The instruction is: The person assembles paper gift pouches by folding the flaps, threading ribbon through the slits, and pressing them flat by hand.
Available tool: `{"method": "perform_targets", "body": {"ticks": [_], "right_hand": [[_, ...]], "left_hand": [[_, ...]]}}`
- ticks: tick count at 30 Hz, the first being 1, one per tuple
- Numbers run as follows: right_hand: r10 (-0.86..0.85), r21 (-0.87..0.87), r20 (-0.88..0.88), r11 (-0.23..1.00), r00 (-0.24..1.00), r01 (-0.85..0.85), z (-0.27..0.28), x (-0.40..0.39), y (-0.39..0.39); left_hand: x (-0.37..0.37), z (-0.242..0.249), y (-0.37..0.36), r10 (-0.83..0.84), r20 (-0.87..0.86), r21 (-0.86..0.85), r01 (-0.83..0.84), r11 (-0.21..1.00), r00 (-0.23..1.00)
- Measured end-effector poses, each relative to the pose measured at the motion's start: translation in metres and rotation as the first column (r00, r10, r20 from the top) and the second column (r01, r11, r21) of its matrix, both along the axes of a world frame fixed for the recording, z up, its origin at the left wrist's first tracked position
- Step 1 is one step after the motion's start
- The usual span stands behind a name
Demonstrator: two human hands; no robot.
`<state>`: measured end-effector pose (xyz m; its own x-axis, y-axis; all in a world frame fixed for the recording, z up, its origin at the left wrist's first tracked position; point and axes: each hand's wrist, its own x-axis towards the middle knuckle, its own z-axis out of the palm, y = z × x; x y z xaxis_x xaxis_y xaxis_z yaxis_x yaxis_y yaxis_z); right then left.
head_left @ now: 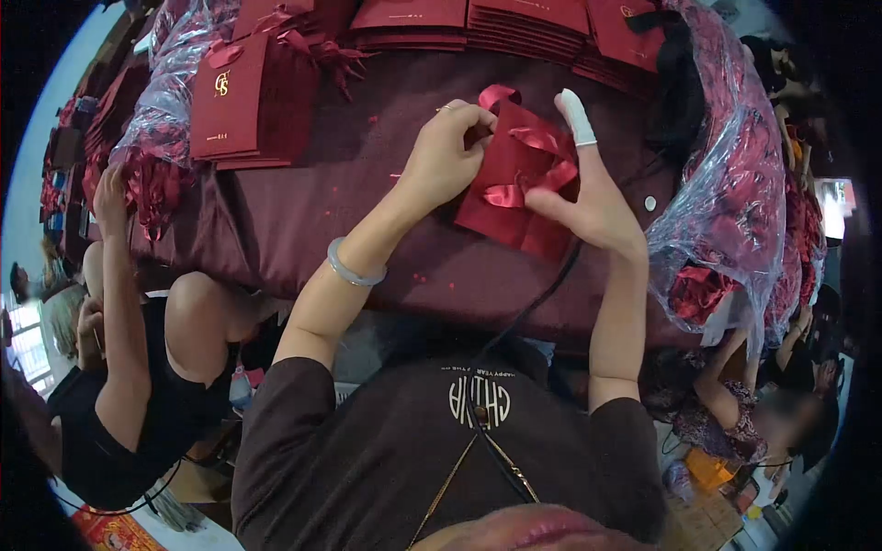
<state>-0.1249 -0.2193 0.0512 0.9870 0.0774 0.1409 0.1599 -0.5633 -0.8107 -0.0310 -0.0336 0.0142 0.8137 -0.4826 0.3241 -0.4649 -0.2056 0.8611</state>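
Observation:
A small red paper gift bag with satin ribbon handles lies tilted between my hands over the cloth-covered table. My left hand, below a pale bangle, is closed with fingertips pinched at the bag's upper left edge, near a ribbon loop. My right hand has a white cover on one outstretched finger. Its thumb presses by the ribbon on the bag's front, and its other fingers are partly hidden at the bag's right side.
Red gift bags stand stacked at the left, with more piles along the back. Clear plastic sacks of red items flank the dark red tablecloth. A white disc lies at right. Other people sit on both sides.

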Motion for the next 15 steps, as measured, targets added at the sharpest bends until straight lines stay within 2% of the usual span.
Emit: {"method": "perform_targets", "body": {"ticks": [1,3,4,6,8,11,14,15], "right_hand": [[0.077,-0.051,-0.066,0.995,0.995,-0.080,0.000,-0.002,-0.003],[0.030,-0.306,-0.019,0.951,0.999,-0.035,-0.014,0.000,0.002],[0.031,-0.332,-0.065,0.942,0.997,-0.051,-0.023,0.002,0.006],[0.017,-0.390,-0.037,0.920,0.999,-0.030,-0.033,0.004,0.017],[0.021,-0.382,0.026,0.924,0.999,-0.009,-0.039,0.004,0.020],[-0.004,-0.347,0.186,0.935,0.983,0.070,-0.042,0.006,0.038],[-0.013,-0.352,0.206,0.932,0.978,0.087,-0.035,0.007,0.039],[-0.011,-0.353,0.205,0.932,0.979,0.085,-0.035,0.006,0.038]], "left_hand": [[0.002,0.001,0.001,-0.008,0.004,0.003,0.008,1.000,1.000],[0.005,0.006,0.004,0.032,0.003,0.051,-0.032,0.998,0.999],[0.007,0.005,0.005,0.040,0.062,0.103,-0.046,0.994,0.997],[0.007,0.005,0.006,0.040,0.058,0.127,-0.048,0.991,0.997],[0.008,0.007,0.006,0.049,0.059,0.145,-0.057,0.988,0.997],[0.007,0.012,0.006,0.040,0.137,0.080,-0.051,0.995,0.990],[0.011,0.016,0.010,0.010,0.082,0.082,-0.016,0.996,0.997],[0.014,0.016,0.013,0.016,0.182,0.134,-0.041,0.990,0.983]]}}
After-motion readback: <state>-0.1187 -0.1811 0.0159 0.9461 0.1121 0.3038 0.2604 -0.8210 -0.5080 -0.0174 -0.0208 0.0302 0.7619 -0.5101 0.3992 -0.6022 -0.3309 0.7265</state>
